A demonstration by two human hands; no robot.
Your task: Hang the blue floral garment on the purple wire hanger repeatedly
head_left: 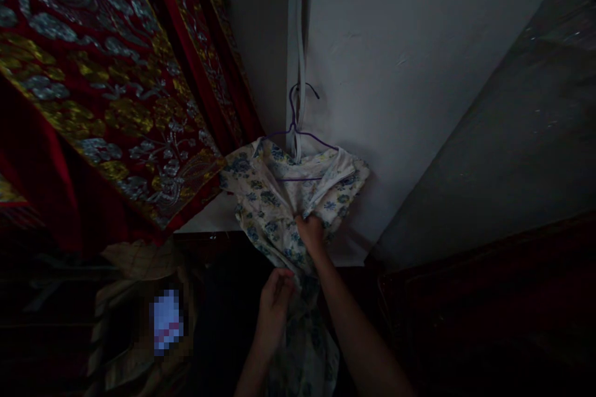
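Note:
A pale dress (274,214) with blue flowers hangs by its shoulders on a thin purple hanger (313,135). Its neckline is spread, and the long lower part drops down between my forearms. My right hand (311,234) is closed on the dress's front, at the bottom of the V-shaped neck opening. Lower down, at the waist's left side, my left hand (276,294) has its fingers curled together against the fabric. Dim light hides whether anything is pinched in them.
Red cloth (139,105) with gold and silver embroidery hangs at the left. Behind the hanger, a white cable (300,43) runs down the pale wall (386,62). At lower left stands a bag-like checked thing (139,260), with a blurred-out bright patch (166,321).

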